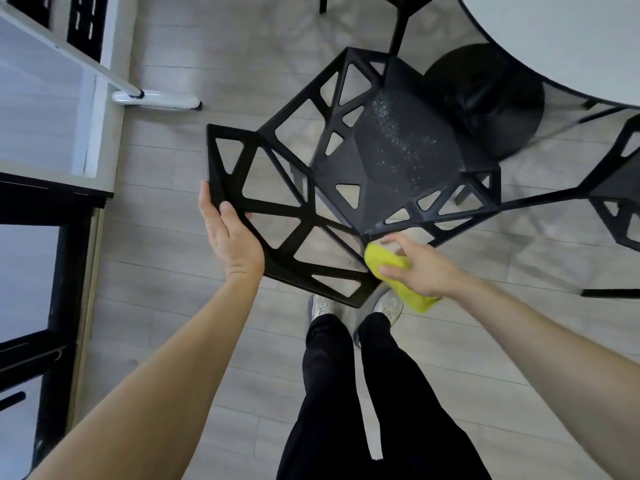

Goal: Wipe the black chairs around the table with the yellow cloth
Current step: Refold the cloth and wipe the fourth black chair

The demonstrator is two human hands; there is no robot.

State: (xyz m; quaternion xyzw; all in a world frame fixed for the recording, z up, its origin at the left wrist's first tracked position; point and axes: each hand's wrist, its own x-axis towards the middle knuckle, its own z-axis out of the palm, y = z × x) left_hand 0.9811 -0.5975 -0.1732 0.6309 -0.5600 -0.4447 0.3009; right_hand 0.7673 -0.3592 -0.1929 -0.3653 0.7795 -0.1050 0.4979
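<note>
Head view shows us standing behind one black chair (346, 174), which stands beside the round white counter (554, 39). Our left hand (230, 240) grips the top edge of the backrest, fingers curled behind the bar and thumb in front, and so it holds the chair firm. Our right hand (420, 268) clutches the bunched yellow cloth (391, 268) and presses it against the frame where backrest and seat meet, near the right corner. To do this step well, we think the cloth should follow each bar along its length, and we should turn it to a clean side often, because the open triangles leave many narrow edges that a flat pass will miss. The seat carries fine pale specks, dust or spray drops, we cannot tell which, so it probably needs a wide stroke too. The chair looks hard and matte, like cast metal or plastic, with angular facets. The cloth looks soft and thick. A second chair (613, 188) waits at the right; the floor (173, 306) is pale wood planks.
</note>
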